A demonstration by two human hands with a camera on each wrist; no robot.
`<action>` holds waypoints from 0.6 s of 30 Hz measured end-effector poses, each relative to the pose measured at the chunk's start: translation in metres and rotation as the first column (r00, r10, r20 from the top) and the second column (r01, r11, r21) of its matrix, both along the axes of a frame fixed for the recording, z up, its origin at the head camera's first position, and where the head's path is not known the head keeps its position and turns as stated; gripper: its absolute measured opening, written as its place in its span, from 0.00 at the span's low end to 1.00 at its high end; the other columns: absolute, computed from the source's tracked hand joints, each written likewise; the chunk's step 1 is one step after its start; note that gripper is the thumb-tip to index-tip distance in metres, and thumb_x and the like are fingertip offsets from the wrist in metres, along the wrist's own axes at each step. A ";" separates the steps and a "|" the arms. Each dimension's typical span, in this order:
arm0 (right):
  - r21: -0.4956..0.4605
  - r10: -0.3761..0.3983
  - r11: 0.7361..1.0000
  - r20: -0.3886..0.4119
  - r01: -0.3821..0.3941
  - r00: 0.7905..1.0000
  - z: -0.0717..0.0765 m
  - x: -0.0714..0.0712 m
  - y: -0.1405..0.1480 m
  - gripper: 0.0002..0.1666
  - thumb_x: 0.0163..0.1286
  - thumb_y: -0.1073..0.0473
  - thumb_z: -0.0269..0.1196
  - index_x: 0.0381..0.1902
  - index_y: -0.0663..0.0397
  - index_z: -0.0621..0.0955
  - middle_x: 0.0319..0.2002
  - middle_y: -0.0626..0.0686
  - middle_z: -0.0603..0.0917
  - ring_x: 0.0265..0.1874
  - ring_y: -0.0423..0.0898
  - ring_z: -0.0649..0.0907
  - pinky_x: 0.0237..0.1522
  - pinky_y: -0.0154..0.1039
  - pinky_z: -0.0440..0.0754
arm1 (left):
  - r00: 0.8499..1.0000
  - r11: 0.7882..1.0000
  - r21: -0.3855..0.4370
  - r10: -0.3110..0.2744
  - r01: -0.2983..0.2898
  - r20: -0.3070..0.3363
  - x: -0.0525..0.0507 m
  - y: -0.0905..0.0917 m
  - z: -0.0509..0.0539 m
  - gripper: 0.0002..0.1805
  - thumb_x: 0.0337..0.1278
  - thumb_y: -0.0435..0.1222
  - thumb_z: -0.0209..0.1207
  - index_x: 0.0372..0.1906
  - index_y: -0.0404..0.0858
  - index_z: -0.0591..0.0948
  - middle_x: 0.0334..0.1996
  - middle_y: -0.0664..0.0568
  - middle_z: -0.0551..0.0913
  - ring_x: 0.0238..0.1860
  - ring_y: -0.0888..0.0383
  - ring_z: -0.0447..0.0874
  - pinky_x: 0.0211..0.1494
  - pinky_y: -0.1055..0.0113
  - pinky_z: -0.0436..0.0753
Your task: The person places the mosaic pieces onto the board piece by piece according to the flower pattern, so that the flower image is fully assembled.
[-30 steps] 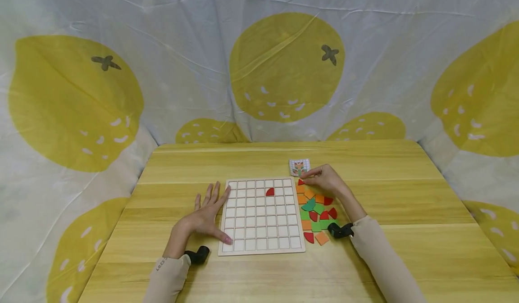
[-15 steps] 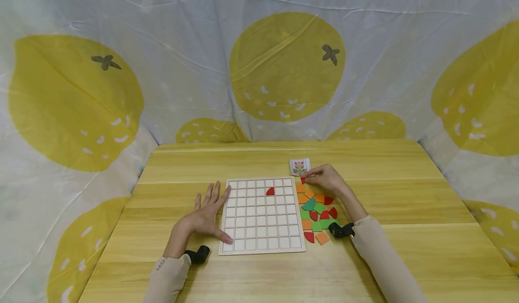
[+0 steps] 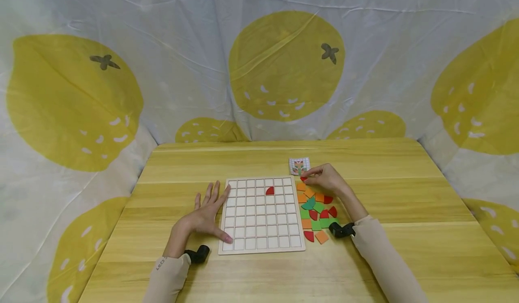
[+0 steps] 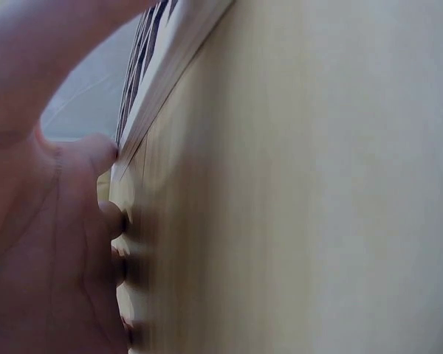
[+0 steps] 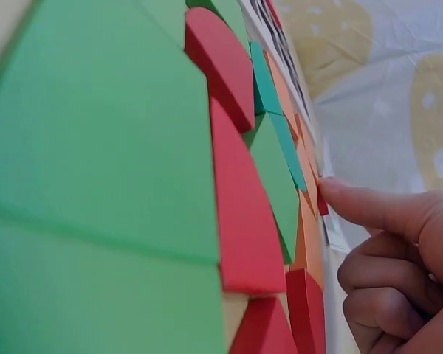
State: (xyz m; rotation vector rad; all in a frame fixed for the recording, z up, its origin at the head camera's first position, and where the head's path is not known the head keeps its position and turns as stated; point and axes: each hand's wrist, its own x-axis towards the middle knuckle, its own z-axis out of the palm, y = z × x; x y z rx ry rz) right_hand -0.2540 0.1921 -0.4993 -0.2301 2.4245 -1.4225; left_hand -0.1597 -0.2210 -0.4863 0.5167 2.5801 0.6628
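My left hand (image 3: 206, 217) is spread at the left side of a pale wooden grid board (image 3: 256, 222). Its thumb rests on the lower left corner and a fingertip touches the upper left edge. One red quarter-circle tile (image 3: 270, 190) lies on the board's upper right part. Beyond the board's right edge, my right hand (image 3: 329, 179) pinches another red tile (image 3: 303, 178), mostly covered by the fingers. In the right wrist view the thumb (image 5: 347, 198) presses against that red tile (image 5: 323, 205); the other fingers curl beneath.
Loose orange, green, teal and red tiles lie heaped along the board's right side, among them a lone orange square (image 3: 322, 237) nearest the front. A small pattern card (image 3: 299, 164) lies behind them. All stands on a wooden table (image 3: 186, 159) before a lemon-print cloth (image 3: 284, 69).
The red tile at my right fingertips has shifted slightly right and away, tucking further under the fingers. My left hand and the board have stayed put.
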 end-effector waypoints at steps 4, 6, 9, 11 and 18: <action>0.015 -0.004 1.000 -0.002 0.004 1.000 0.000 0.000 0.003 0.12 0.70 0.61 0.69 0.49 0.59 0.90 0.60 0.64 0.86 0.56 0.53 0.86 0.48 0.32 0.83 | 1.000 1.000 -0.001 0.000 0.000 -0.004 0.000 0.000 0.000 0.84 0.28 0.60 0.83 0.85 0.40 0.37 0.81 0.33 0.20 0.81 0.32 0.13 0.75 0.25 0.21; 0.016 -0.012 1.000 0.003 0.012 1.000 0.000 0.000 0.004 0.13 0.70 0.61 0.70 0.49 0.59 0.90 0.59 0.64 0.86 0.47 0.47 0.86 0.41 0.30 0.80 | 1.000 1.000 -0.003 0.000 -0.001 -0.004 0.000 0.000 0.000 0.84 0.28 0.61 0.83 0.85 0.40 0.37 0.81 0.33 0.20 0.81 0.32 0.13 0.75 0.26 0.21; 0.027 -0.025 0.999 0.001 0.025 1.000 0.000 0.001 0.006 0.13 0.70 0.60 0.70 0.49 0.59 0.90 0.57 0.64 0.87 0.33 0.41 0.80 0.31 0.30 0.73 | 1.000 1.000 -0.004 0.000 0.000 -0.003 0.000 0.000 -0.001 0.84 0.28 0.61 0.83 0.85 0.40 0.37 0.81 0.33 0.20 0.81 0.32 0.13 0.75 0.26 0.21; 0.030 -0.030 0.999 0.000 0.030 1.000 0.001 0.002 0.007 0.13 0.69 0.60 0.71 0.49 0.59 0.90 0.56 0.64 0.88 0.27 0.40 0.74 0.27 0.32 0.68 | 1.000 1.000 -0.004 0.001 -0.001 -0.002 0.000 0.000 -0.001 0.84 0.28 0.61 0.83 0.85 0.40 0.37 0.81 0.33 0.20 0.81 0.32 0.13 0.75 0.26 0.21; 0.041 -0.072 0.997 0.010 0.071 0.997 0.000 0.002 0.008 0.16 0.63 0.60 0.75 0.48 0.59 0.90 0.26 0.50 0.82 0.19 0.42 0.62 0.23 0.33 0.59 | 1.000 1.000 -0.002 0.001 -0.001 -0.004 0.000 0.000 -0.001 0.84 0.28 0.60 0.83 0.85 0.40 0.37 0.81 0.33 0.20 0.81 0.32 0.13 0.75 0.26 0.21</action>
